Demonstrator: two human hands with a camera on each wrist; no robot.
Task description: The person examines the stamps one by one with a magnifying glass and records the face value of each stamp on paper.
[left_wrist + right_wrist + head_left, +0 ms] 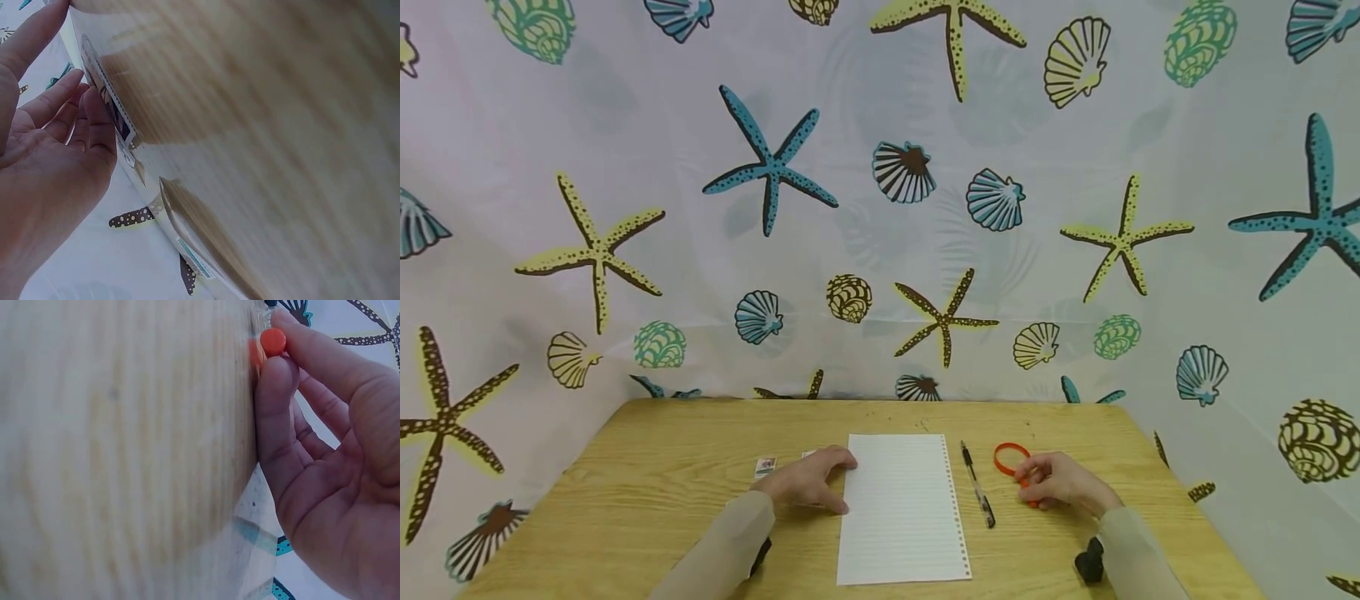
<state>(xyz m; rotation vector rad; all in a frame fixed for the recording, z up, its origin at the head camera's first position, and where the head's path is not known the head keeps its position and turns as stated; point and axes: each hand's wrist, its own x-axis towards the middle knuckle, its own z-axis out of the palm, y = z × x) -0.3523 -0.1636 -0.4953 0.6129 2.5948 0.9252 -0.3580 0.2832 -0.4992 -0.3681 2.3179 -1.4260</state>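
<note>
Both sleeves (726, 542) are plain, pale beige. By the right one shows a chunky black device (1090, 561); by the left, a black sliver (761, 557).

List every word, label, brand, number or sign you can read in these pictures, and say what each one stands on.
No text can be read.
Small stamp: any print is too small to read.
Teal strip on a curled piece: pale marks, perhaps lettering, too blurred to read.
Pen: any marking is too small to tell.
Lined sheet: ruled lines, no writing visible.
</note>
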